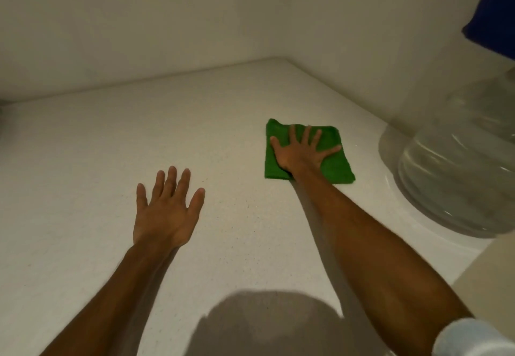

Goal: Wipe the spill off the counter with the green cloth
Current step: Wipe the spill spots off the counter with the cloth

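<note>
Pressing my right hand (302,150) flat on the folded green cloth (308,154), fingers spread wide, I have it pinned against the white speckled counter (111,160) toward the far right, near the corner where the two walls meet. My left hand (167,210) is open too, fingers fanned, palm down over bare counter well apart from the cloth; I cannot tell whether it rests on the surface or hovers just above.

The cloth looks soft, light and limp, a plush square folded into a pad, so I judge it will slide easily under a flat palm but bunch or unfold if I drag it by one edge. The best hold is what I have now: the palm centred, fingers reaching toward the far corners so the whole pad moves as one.

The spill itself is hard to make out; I see no clear wet patch on the pale stone, and anything under the cloth is hidden. Just right of the cloth stands a big clear water jug (459,160), its upper part cut off by the frame, with something dark blue (493,15) above it that I cannot identify. A shadow falls across the counter's near edge.
</note>
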### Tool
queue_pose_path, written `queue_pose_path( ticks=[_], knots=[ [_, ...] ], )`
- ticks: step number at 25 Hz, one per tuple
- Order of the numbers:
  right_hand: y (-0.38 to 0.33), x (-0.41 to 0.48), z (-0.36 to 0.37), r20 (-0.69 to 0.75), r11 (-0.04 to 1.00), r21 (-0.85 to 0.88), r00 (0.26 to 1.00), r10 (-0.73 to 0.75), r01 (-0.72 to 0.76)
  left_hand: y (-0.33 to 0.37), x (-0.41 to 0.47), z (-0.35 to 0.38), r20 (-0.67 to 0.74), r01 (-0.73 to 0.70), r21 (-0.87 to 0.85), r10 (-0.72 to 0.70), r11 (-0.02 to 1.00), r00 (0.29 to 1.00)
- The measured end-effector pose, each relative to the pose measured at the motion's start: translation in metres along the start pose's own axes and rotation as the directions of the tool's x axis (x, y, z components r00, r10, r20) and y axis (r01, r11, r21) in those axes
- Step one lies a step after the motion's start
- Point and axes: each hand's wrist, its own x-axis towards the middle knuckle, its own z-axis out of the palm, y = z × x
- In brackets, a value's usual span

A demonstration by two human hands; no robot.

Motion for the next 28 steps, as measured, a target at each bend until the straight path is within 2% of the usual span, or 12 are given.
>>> queue_pose_path(
  ticks=[2, 5, 7, 9, 10, 12, 15, 17, 19, 21, 24, 28],
  knots=[
    [-0.011, -0.035, 0.002, 0.011, 0.999, 0.021, 0.999, 0.036, -0.036, 0.003, -0.002, -0.002, -0.002, -0.001, -0.029, 0.001, 1.000, 1.000],
    [-0.022, -0.112, 0.026, 0.034, 0.940, -0.012, 0.940, -0.341, 0.341, 0.003, -0.003, -0.003, -0.019, -0.003, -0.063, 0.001, 0.998, 1.000],
    [0.003, -0.156, 0.039, 0.059, 0.739, -0.026, 0.739, -0.672, 0.674, 0.000, -0.002, -0.001, -0.026, -0.015, -0.043, 0.014, 0.999, 1.000],
    [0.044, -0.158, 0.034, 0.092, 0.527, -0.056, 0.530, -0.843, 0.848, 0.000, -0.002, 0.000, -0.033, -0.020, -0.041, 0.019, 0.999, 0.999],
    [0.061, -0.142, 0.028, 0.106, 0.469, -0.075, 0.475, -0.874, 0.880, 0.000, -0.002, 0.000, -0.030, -0.013, -0.041, 0.012, 0.999, 0.999],
    [0.078, -0.094, 0.011, 0.133, 0.514, -0.127, 0.528, -0.839, 0.849, 0.000, -0.002, -0.001, -0.025, -0.007, -0.034, 0.006, 0.999, 1.000],
    [0.063, -0.008, -0.004, 0.096, 0.761, -0.180, 0.781, -0.618, 0.624, 0.000, 0.000, -0.001, -0.025, -0.012, -0.013, 0.012, 1.000, 1.000],
    [0.039, 0.036, -0.006, 0.016, 0.923, -0.116, 0.930, -0.366, 0.366, 0.002, 0.001, 0.000, -0.017, -0.011, -0.003, 0.011, 1.000, 1.000],
    [0.006, 0.050, -0.007, 0.014, 0.992, -0.025, 0.993, -0.121, 0.121, 0.002, 0.001, 0.000, -0.017, -0.008, 0.003, 0.008, 1.000, 1.000],
    [-0.037, 0.035, -0.002, 0.031, 0.989, -0.008, 0.989, -0.145, 0.145, 0.001, 0.002, 0.000, -0.008, -0.006, 0.004, 0.006, 1.000, 1.000],
    [-0.089, -0.032, 0.014, 0.092, 0.846, -0.083, 0.849, -0.520, 0.527, 0.001, 0.003, -0.005, 0.021, -0.017, -0.062, 0.018, 0.998, 1.000],
    [-0.058, -0.114, 0.032, 0.168, 0.466, -0.072, 0.471, -0.866, 0.882, -0.025, -0.002, -0.025, -0.085, -0.048, -0.217, 0.030, 0.975, 0.996]
  ],
)
